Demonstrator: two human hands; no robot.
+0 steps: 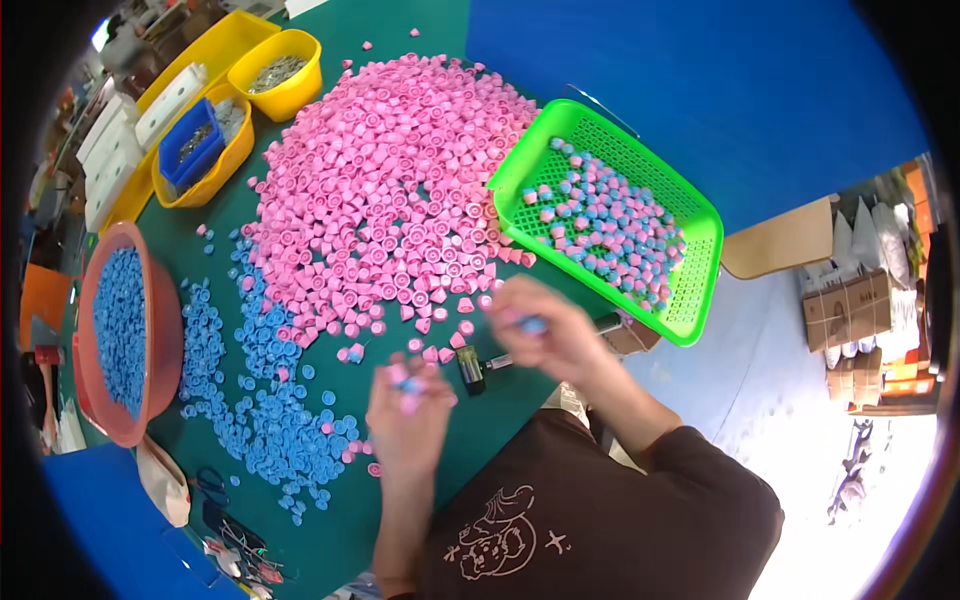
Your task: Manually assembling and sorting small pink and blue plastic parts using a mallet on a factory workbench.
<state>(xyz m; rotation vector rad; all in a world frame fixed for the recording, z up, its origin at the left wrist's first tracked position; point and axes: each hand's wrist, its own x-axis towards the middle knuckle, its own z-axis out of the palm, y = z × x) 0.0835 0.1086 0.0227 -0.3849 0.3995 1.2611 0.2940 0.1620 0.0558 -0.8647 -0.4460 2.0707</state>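
Note:
My left hand (408, 410) is above the green table, its fingers curled round several small pink and blue plastic pieces. To its right, my right hand (545, 330) is pinched on a small pink-and-blue piece (532, 324); motion blurs its fingers. A large heap of pink cup-shaped pieces (390, 190) spreads beyond both hands. Blue round pieces (275, 430) lie scattered left of my left hand. Between the hands rests a black tool with a metal rod (470, 370). Joined pink-and-blue pieces (610, 220) lie in a green perforated basket (705, 270) at the right.
A reddish-pink tub (160, 340) of blue pieces stands at the left. Yellow bins (300, 90) with metal parts and a small blue box (190, 145) sit at the far left. Scissors (212, 485) lie near the left edge. Cartons (848, 310) stand beyond the table at right.

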